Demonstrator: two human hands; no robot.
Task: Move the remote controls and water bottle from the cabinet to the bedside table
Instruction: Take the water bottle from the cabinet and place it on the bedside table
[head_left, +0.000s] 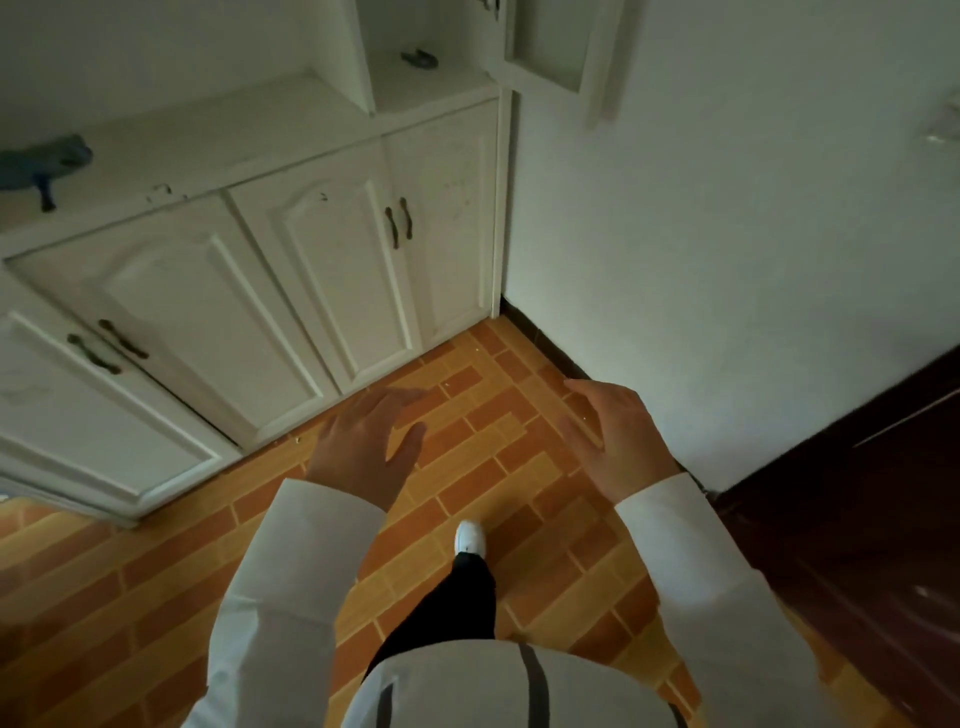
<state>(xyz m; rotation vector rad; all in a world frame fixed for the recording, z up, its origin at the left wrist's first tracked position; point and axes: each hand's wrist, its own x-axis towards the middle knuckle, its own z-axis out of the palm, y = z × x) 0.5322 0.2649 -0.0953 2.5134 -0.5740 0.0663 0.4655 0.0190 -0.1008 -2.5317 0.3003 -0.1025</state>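
Two empty, spread hands (366, 441) (610, 434), orange brick-pattern floor (130, 597), white cabinet (311, 260), possibly blue cloth (44, 158).

Cabinet (322, 249) looks like painted white wood w/ a matt finish, scuffed in spots; handles (399, 223) dark metal, kinda aged. Floor (493, 447) is smooth orange-brown tile, slight sheen. Sleeves (291, 582) white cloth, matt. Wall (727, 234) plain matt paint.

White cabinet (270, 249), orange brick-patterned floor (493, 441), white sleeves (291, 561), white shoe (470, 538)
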